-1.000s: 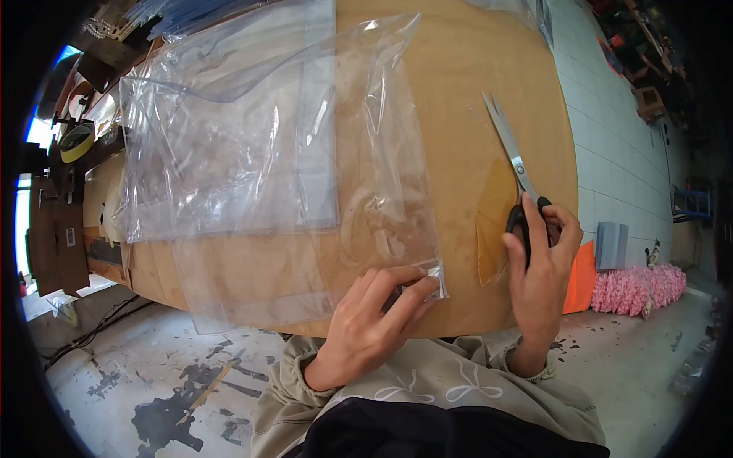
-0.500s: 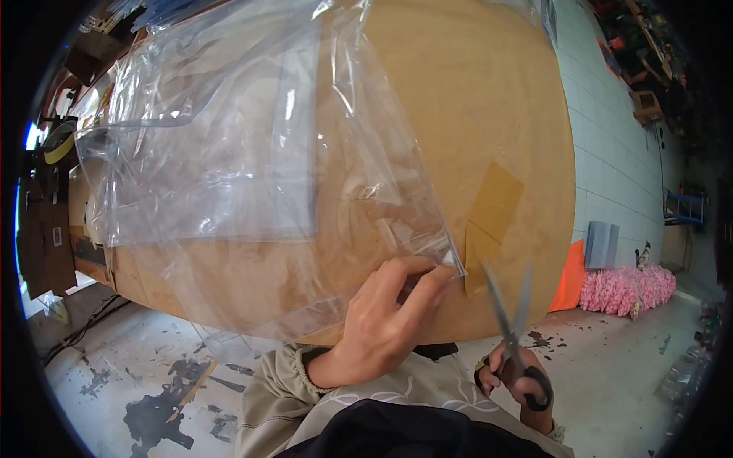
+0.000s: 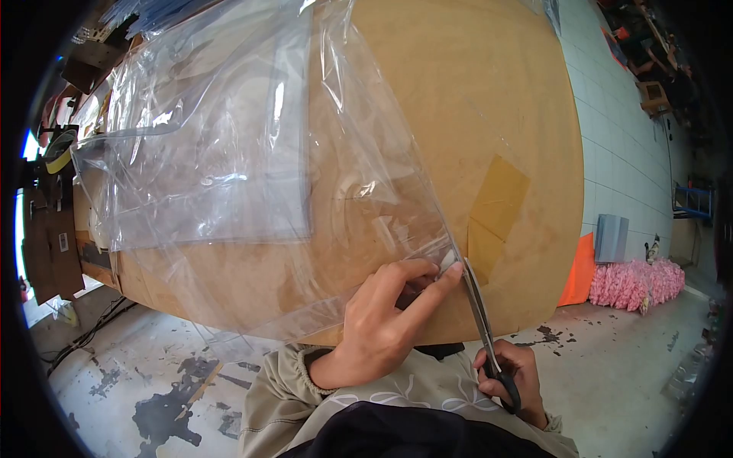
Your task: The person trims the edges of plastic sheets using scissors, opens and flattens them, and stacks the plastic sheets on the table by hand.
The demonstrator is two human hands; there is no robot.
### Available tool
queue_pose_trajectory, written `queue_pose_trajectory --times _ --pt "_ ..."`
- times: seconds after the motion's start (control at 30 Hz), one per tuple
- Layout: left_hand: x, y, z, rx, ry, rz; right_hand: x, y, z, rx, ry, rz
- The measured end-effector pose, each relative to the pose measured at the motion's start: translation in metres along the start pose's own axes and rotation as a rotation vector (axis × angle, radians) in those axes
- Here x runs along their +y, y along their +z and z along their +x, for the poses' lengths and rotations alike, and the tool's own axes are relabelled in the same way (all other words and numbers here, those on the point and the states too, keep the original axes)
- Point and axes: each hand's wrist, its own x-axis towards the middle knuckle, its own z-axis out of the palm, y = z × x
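Clear plastic sheeting (image 3: 359, 183) lies loosely over a brown-covered table (image 3: 458, 84). My left hand (image 3: 393, 313) pinches one corner of the sheeting near the table's front edge, thumb and forefinger together. A pair of scissors (image 3: 482, 324) with black handles is in my right hand (image 3: 513, 374), fingers through the loops. Its blades are nearly closed and point up, right beside the left fingertips at the sheeting's edge. Whether the plastic lies between the blades I cannot tell.
A strip of tan tape (image 3: 498, 202) is stuck to the table right of the scissors. On the floor to the right are a pink fluffy bundle (image 3: 637, 284), a grey box-like object (image 3: 611, 238) and an orange sheet (image 3: 578, 271). Cardboard (image 3: 50, 244) stands at the left.
The scissors have moved left to the sheeting's corner, and their blades have gone from spread to nearly closed. My left hand keeps its pinch at almost the same spot.
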Motion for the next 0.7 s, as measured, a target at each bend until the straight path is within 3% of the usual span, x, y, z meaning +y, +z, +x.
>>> queue_pose_trajectory --times 0.7 --pt "0.0012 -0.0019 0.0025 -0.031 0.035 0.055 0.0064 -0.0057 0.0017 0.069 -0.018 -0.190"
